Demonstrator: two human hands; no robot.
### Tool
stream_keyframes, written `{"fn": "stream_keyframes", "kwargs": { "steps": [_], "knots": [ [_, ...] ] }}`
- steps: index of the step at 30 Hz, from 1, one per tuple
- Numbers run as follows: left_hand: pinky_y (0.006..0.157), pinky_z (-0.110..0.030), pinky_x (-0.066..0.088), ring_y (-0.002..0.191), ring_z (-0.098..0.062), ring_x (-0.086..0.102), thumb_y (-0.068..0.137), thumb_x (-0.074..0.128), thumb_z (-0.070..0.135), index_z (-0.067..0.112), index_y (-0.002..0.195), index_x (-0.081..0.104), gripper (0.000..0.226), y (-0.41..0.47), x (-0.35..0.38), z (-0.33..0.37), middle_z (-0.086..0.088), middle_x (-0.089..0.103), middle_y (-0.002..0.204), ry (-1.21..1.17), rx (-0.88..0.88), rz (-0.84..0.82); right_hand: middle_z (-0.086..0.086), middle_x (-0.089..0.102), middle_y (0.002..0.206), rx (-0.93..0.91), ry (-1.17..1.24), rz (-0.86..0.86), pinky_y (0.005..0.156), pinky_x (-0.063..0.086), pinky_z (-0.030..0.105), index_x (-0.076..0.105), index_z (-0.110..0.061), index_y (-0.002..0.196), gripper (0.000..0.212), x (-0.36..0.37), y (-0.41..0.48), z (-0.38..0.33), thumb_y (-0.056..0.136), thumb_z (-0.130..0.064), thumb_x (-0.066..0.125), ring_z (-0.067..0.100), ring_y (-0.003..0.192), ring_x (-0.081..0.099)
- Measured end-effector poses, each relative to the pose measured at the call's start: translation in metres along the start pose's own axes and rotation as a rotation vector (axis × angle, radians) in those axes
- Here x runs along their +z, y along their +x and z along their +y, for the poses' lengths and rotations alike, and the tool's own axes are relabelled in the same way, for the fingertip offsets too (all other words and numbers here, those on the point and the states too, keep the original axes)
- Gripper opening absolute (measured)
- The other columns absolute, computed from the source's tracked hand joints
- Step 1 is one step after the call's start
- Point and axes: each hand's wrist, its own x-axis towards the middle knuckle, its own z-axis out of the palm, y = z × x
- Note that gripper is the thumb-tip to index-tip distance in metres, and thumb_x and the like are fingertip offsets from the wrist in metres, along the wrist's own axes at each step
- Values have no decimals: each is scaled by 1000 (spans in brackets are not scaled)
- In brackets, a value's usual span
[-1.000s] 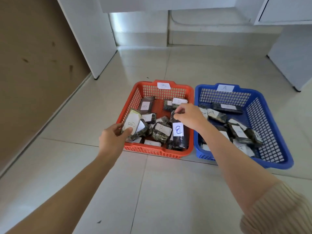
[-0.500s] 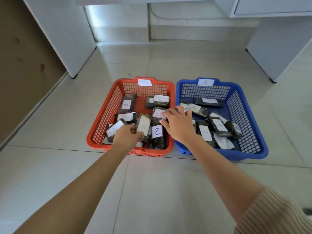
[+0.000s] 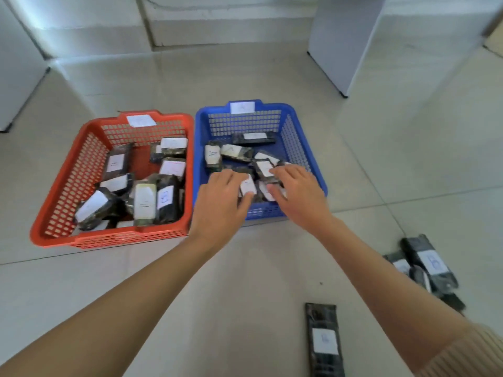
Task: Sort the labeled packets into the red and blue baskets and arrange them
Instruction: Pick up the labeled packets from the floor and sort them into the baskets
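Observation:
The red basket (image 3: 109, 241) stands on the left with several dark packets with white labels in it, one (image 3: 164, 198) marked B. Touching its right side, the blue basket (image 3: 313, 153) holds more labeled packets. Both my hands are inside the near end of the blue basket. My left hand (image 3: 220, 200) pinches a packet (image 3: 248, 187) between thumb and fingers. My right hand (image 3: 298, 191) rests with spread fingers on the packets beside it and grips nothing. Motion blur softens the fingers.
On the tiled floor at the near right lie loose packets: one long one (image 3: 324, 341) near my right forearm and a small pile (image 3: 430, 263) further right. White cabinet legs (image 3: 344, 63) stand behind the baskets.
Both hands left the red basket and moved right into the blue one. The packet my left hand held now stands in the red basket. The view has swung to the right.

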Motion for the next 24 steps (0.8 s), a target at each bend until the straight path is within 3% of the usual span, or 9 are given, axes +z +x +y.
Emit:
{"fn": "stream_keyframes", "kwargs": {
  "steps": [2,6,8,11,14,20,24],
  "knots": [
    [79,-39,46,96,-27,56,86,54,27,12,107,63,27,-2,17,33,-4,63,98,-67,91,-77,11,67,101,130,-10,29,85,46,40,65,-9,107,45,-10,-18,31,85,-40,41,32,99,60],
    [87,-35,43,102,-16,53,89,58,31,18,115,58,29,-9,49,76,4,60,107,-187,147,-424,12,64,111,387,-8,31,90,43,42,61,-9,115,33,-29,-61,78,90,-30,54,34,110,53],
    [87,-34,44,101,-14,54,86,61,39,22,116,57,35,-13,65,87,7,58,109,-173,184,-630,7,62,113,512,-33,-135,92,41,39,57,-15,116,33,-46,-88,100,90,-34,56,28,112,51],
    [85,-32,46,95,-13,56,79,69,45,23,115,58,43,-23,86,92,7,55,107,-138,231,-920,1,60,116,624,-184,-561,99,34,39,52,-22,120,49,-72,-128,119,84,-55,55,22,119,45],
    [80,-27,46,84,-10,52,70,77,44,25,112,57,50,-30,97,94,6,55,103,-115,265,-1111,5,55,122,595,-301,-718,103,26,47,45,-19,125,63,-75,-154,120,80,-62,55,25,123,39],
    [82,-23,40,96,-12,44,68,82,28,45,132,39,79,-31,101,98,7,38,118,-40,519,-1358,13,57,111,566,-302,-597,93,30,41,44,-12,121,55,-63,-159,111,84,-51,56,29,106,49],
    [91,-32,41,102,-11,26,69,78,35,50,127,40,71,-46,107,97,7,24,126,146,807,-1262,8,60,112,582,-186,-462,90,33,38,45,-13,124,53,-60,-161,112,85,-47,58,27,103,54]
  ]
}}
